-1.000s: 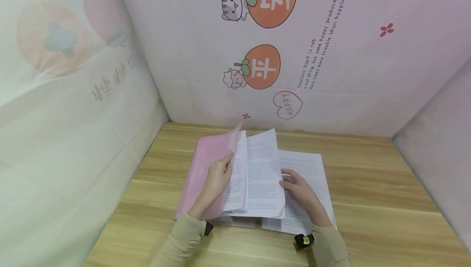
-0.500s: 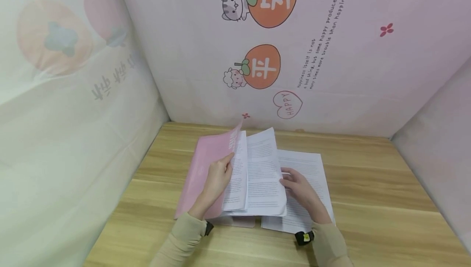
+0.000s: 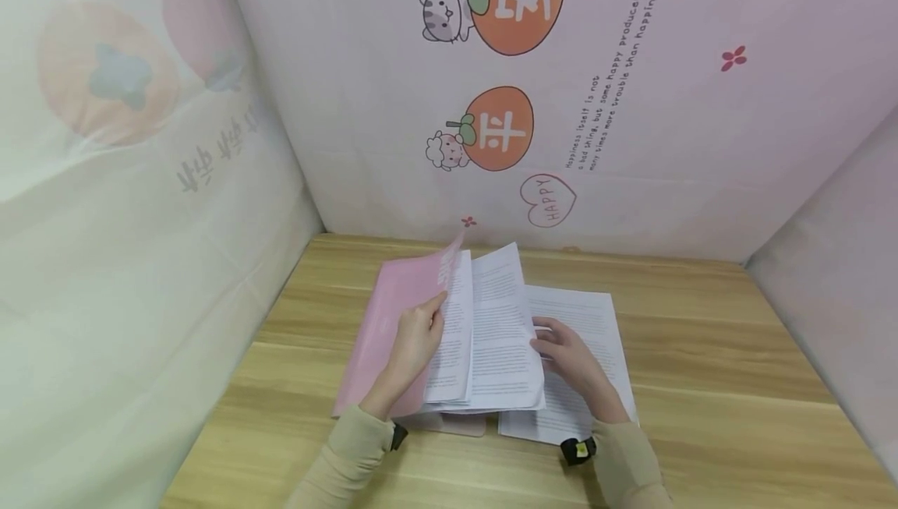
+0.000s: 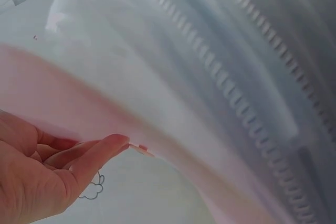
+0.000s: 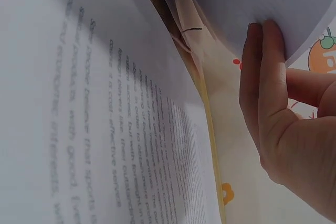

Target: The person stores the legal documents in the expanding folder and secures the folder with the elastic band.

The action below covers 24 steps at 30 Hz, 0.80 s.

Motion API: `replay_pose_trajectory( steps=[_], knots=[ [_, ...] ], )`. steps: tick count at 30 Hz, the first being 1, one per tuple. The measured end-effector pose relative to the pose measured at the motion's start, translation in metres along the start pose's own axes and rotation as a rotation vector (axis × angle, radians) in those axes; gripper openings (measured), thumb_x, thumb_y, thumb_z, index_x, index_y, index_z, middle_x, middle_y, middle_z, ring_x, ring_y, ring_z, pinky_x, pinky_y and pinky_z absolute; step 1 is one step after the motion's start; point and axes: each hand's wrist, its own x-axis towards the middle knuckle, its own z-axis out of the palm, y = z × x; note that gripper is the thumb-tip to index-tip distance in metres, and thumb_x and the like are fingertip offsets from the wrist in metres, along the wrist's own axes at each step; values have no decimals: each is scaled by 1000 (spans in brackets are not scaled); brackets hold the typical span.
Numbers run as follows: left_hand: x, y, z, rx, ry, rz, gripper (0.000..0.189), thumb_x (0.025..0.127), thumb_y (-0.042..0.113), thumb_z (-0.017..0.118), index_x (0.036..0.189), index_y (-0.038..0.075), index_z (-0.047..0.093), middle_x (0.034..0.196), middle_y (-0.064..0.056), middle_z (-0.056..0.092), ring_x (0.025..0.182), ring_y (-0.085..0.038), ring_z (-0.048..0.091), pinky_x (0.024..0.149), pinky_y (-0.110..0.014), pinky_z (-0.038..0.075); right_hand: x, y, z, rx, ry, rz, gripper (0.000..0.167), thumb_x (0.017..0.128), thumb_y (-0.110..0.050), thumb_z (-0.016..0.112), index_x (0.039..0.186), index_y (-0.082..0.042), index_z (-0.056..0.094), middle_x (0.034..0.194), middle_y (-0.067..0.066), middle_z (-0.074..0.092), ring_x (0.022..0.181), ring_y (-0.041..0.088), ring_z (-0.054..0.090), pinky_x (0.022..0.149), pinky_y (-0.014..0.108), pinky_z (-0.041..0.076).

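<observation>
A pink folder [image 3: 393,306] lies on the table with its front cover raised. My left hand [image 3: 414,337] pinches that cover by its free edge, thumb and fingers on either side of it. In the left wrist view, translucent pockets [image 4: 121,51] with ridged seams show beneath the cover. White printed sheets [image 3: 501,330] stick out of the folder to the right, lifted and slightly bowed. Around their right edge, my right hand [image 3: 571,357] has its thumb in front and its fingers behind. The right wrist view shows those fingers [image 5: 270,66] straight against the sheets' underside.
Another stack of printed paper [image 3: 585,408] lies flat on the wooden table [image 3: 730,384] below my right hand, partly covered by the lifted sheets. A printed cloth [image 3: 631,205] hangs at the back, with pale cloth walls on both sides.
The lifted sheets and my right hand have shifted slightly to the left, and the sheets' top corner has come left too. My left hand keeps its hold on the folder cover.
</observation>
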Motion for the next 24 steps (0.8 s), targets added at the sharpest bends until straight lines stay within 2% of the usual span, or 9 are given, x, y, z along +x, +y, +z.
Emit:
replay_pose_trajectory(
  steps=[6,10,16,20,24],
  knots=[
    [0,1,0,-17,0,0,36,86,-11,54,121,-10,65,76,-19,71,53,-7,36,49,-17,34,0,-4,10,30,-12,3,52,98,-8,54,146,-1,37,136,28,52,98,12,62,81,25,55],
    [0,1,0,-26,2,0,36,87,-10,54,121,-10,65,68,-16,66,53,-5,34,48,-16,32,-1,-6,13,-10,-20,-10,53,99,-10,53,148,-2,36,139,29,50,105,18,63,87,30,56],
    [0,0,-1,-45,-9,-40,37,89,-9,53,123,-10,64,76,-22,70,51,-4,31,48,-15,30,-5,-6,11,-136,-8,-20,54,100,-17,53,150,-5,37,143,29,49,121,31,60,93,39,57],
    [0,-1,-1,-47,-11,-45,36,89,-9,53,124,-9,64,82,-25,71,51,-5,33,48,-15,32,-10,-6,11,-172,-11,-30,57,98,-13,55,151,-2,36,138,31,54,118,35,62,89,39,59],
    [0,-1,-1,-47,-19,-47,36,89,-9,53,124,-10,63,75,-22,69,48,-2,29,46,-13,30,-14,-9,13,-189,-11,-36,58,97,-9,54,151,1,35,135,31,55,116,36,64,87,40,59]
  ],
)
